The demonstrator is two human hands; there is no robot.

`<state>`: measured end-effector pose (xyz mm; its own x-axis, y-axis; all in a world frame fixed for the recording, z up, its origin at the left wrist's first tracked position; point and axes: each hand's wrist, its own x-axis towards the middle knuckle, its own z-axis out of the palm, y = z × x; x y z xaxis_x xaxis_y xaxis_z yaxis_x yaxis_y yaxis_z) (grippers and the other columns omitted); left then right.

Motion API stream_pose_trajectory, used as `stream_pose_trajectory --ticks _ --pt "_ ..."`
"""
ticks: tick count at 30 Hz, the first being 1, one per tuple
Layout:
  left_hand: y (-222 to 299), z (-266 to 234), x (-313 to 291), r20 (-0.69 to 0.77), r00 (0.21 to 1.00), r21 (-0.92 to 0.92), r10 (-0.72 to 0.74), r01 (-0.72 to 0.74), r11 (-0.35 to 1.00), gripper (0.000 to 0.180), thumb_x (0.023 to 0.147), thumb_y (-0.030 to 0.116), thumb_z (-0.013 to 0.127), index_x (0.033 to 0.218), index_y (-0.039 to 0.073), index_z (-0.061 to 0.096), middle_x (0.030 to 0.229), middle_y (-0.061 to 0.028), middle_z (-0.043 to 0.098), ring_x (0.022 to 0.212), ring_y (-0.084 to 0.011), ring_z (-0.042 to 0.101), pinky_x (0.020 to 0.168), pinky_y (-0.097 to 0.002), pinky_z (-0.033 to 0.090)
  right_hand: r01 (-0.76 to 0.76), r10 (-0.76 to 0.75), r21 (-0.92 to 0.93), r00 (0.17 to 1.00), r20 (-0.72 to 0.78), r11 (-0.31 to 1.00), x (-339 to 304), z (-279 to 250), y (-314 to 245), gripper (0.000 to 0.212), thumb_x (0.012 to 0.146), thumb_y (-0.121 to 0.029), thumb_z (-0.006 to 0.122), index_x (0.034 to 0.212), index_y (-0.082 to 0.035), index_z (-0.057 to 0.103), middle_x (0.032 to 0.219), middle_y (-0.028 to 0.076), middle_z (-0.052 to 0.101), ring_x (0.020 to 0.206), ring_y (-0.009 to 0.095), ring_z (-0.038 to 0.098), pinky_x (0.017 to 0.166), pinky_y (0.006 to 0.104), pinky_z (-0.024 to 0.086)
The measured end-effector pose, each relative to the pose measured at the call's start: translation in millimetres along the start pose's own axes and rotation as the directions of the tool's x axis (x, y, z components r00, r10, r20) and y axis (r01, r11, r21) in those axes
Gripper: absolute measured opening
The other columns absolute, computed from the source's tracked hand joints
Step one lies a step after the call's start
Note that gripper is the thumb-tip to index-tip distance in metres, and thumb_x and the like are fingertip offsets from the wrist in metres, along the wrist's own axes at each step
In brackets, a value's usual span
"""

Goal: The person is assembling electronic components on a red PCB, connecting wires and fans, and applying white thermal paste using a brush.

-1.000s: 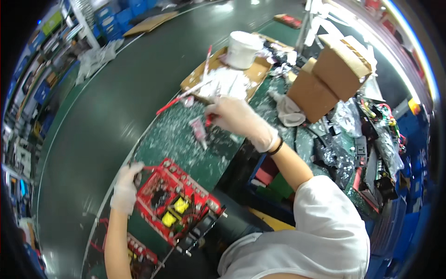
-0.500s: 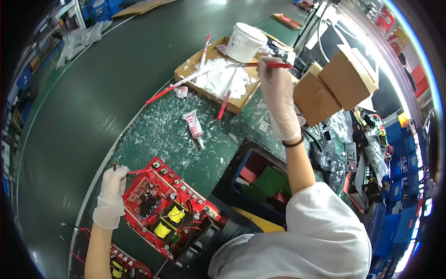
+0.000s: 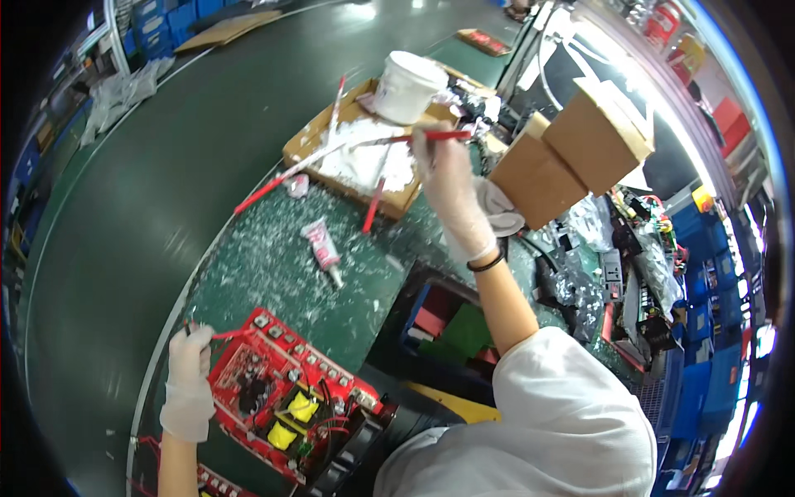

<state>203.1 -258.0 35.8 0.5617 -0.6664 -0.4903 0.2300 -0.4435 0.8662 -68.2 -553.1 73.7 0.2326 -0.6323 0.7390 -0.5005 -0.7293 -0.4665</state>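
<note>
My left hand (image 3: pixel 187 383), in a thin white glove, is closed on a red wire (image 3: pixel 222 335) that runs from a red circuit board (image 3: pixel 286 346). A dark wire end sticks up above its fingers. The board carries two yellow-wrapped parts (image 3: pixel 301 406) and several small components. Gloved too, my right hand (image 3: pixel 451 190) grips a red-handled spreading tool (image 3: pixel 445 135). That tool's thin end reaches left over white paste (image 3: pixel 358 157) in a shallow cardboard tray (image 3: pixel 396 205); whether it touches the paste I cannot tell. Several other red-handled sticks (image 3: pixel 374 203) lie in the tray.
A white tub (image 3: pixel 407 87) stands on the tray's far side. On the smeared green table lies a squeeze tube (image 3: pixel 323 248). Brown boxes (image 3: pixel 592 137) and a pale cloth (image 3: pixel 499 209) are right of my right hand. A dark bin (image 3: pixel 451 319) sits between my arms.
The whole scene has shifted left and slightly down in view. Both hands keep their holds, and the right one remains over the tray's right side with the tool.
</note>
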Motion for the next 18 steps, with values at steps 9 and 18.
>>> stream_pose_trajectory --ticks 9,18 --pt "-0.2 8.1 -5.6 0.002 0.999 -0.052 0.046 -0.046 0.998 0.014 0.08 0.014 0.055 0.07 0.018 0.045 0.051 0.0116 0.031 0.037 0.0004 0.023 0.035 -0.019 0.014 -0.02 0.025 -0.103 0.999 0.043 0.994 -4.7 -4.8 -1.6 0.021 0.091 -0.02 0.049 0.087 0.001 0.049 0.066 0.023 0.057 0.062 0.041 0.057 0.053 0.0474 0.044" --pt "-1.8 1.8 -5.4 0.048 0.995 0.025 0.086 -0.087 0.996 0.013 0.082 0.022 0.056 0.074 0.016 0.048 0.052 0.0117 0.029 0.04 -0.0001 0.021 0.038 -0.0197 0.014 -0.026 0.086 0.291 0.977 -0.196 0.956 -0.3 -44.9 -1.4 0.021 0.092 -0.018 0.049 0.089 0.002 0.054 0.065 0.011 0.061 0.057 0.019 0.061 0.054 0.0297 0.048"
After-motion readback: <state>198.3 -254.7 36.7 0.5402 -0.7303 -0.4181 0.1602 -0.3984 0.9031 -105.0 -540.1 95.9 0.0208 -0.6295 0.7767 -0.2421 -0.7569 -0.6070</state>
